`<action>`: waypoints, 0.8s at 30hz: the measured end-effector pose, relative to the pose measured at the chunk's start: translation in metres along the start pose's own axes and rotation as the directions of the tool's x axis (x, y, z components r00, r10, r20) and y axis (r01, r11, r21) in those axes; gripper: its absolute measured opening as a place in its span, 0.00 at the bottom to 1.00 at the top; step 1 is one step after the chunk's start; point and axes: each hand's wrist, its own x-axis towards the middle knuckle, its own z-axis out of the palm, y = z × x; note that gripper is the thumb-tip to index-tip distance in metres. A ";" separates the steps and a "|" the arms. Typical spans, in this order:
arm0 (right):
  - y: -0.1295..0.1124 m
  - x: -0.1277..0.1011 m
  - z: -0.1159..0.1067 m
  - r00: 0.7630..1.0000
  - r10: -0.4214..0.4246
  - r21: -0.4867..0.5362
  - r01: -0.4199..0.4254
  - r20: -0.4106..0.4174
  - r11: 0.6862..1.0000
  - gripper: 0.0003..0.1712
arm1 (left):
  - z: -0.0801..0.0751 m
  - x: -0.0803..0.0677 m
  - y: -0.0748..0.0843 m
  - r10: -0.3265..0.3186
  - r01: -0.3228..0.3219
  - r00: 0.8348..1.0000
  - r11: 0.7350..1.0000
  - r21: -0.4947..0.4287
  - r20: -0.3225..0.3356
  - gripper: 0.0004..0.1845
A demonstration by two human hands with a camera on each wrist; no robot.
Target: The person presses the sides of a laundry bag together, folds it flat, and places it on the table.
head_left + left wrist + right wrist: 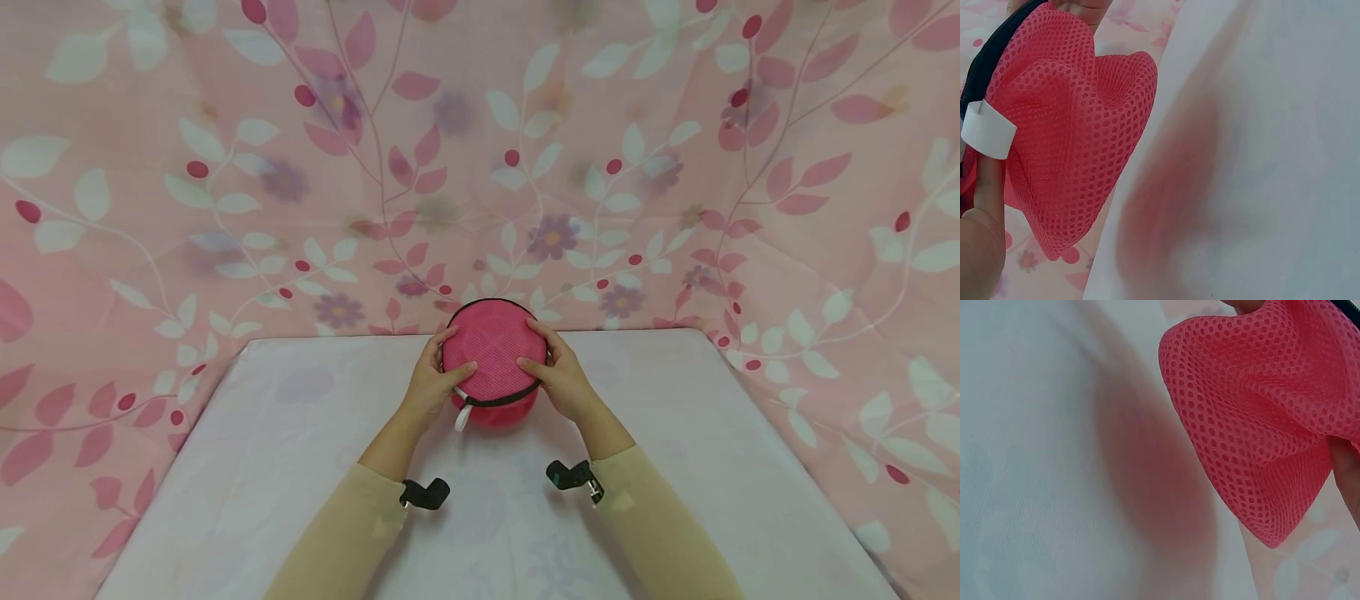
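Observation:
A round pink mesh bag (495, 346) with a black zip-like edge is held up over the table's far part. My left hand (433, 379) grips its left side, thumb on the flat round face. On the opposite side my right hand (566, 379) grips it in the same way. A white tab (463, 417) hangs from the dark edge near the left thumb. In the left wrist view, the bag's soft mesh body (1079, 131) sags in folds beside the white tab. From the right wrist, the mesh (1247, 406) appears creased, with its shadow on the cloth.
A white cloth with faint flowers covers the table (300, 467). Pink floral curtain fabric (480, 167) stands behind it and along both sides. Small black devices (426, 493) are strapped at both wrists over beige sleeves (337, 525).

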 end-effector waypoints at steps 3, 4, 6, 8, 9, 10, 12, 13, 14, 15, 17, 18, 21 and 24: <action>0.000 -0.001 -0.001 1.000 0.013 -0.028 -0.013 0.001 1.000 0.41 | 0.000 -0.001 0.000 0.003 -0.003 1.000 1.000 -0.015 0.002 0.40; 0.000 -0.001 -0.001 1.000 0.020 -0.048 -0.020 -0.001 0.999 0.41 | 0.000 -0.001 0.000 0.004 -0.004 1.000 1.000 -0.021 0.004 0.40; -0.001 -0.002 -0.002 1.000 0.030 -0.100 -0.030 -0.001 0.995 0.41 | -0.001 -0.002 0.001 0.006 -0.006 1.000 0.999 -0.033 0.004 0.40; -0.002 -0.002 -0.002 0.999 0.039 -0.160 -0.038 0.003 0.986 0.41 | -0.002 -0.002 0.001 0.006 -0.006 1.000 0.999 -0.045 0.002 0.40; -0.002 -0.002 -0.003 0.999 0.045 -0.189 -0.043 0.008 0.981 0.41 | -0.002 -0.002 0.001 0.004 -0.004 1.000 0.998 -0.055 0.000 0.41; -0.003 -0.002 -0.003 0.999 0.049 -0.214 -0.045 0.013 0.976 0.41 | -0.002 -0.002 0.001 0.001 -0.002 1.000 0.998 -0.061 -0.004 0.40; -0.003 -0.002 -0.004 0.998 0.053 -0.256 -0.044 0.028 0.966 0.41 | -0.002 -0.003 0.001 -0.001 0.000 1.000 0.997 -0.073 -0.009 0.40; -0.004 -0.003 -0.004 0.998 0.057 -0.269 -0.045 0.035 0.962 0.41 | -0.002 -0.003 0.001 -0.001 0.000 1.000 0.997 -0.081 -0.011 0.40; -0.005 -0.003 -0.004 0.997 0.061 -0.283 -0.046 0.045 0.958 0.42 | -0.002 -0.003 0.001 -0.002 0.001 1.000 0.996 -0.088 -0.013 0.40; -0.005 -0.003 -0.004 0.996 0.065 -0.297 -0.046 0.053 0.954 0.42 | -0.002 -0.003 0.001 -0.002 0.001 1.000 0.996 -0.092 -0.013 0.40; -0.006 -0.004 -0.005 0.995 0.078 -0.314 -0.054 0.066 0.948 0.42 | -0.002 -0.003 0.001 -0.003 0.002 1.000 0.995 -0.099 -0.013 0.40; -0.006 -0.004 -0.005 0.994 0.088 -0.321 -0.060 0.070 0.945 0.43 | -0.002 -0.003 0.001 -0.005 0.003 1.000 0.995 -0.102 -0.012 0.40; -0.007 -0.005 -0.005 0.990 0.120 -0.330 -0.090 0.073 0.940 0.44 | -0.002 -0.004 0.001 -0.006 0.005 1.000 0.994 -0.106 -0.010 0.40; -0.007 -0.007 -0.005 0.987 0.144 -0.327 -0.112 0.075 0.938 0.44 | -0.002 -0.003 0.000 -0.002 0.000 1.000 0.994 -0.110 -0.012 0.40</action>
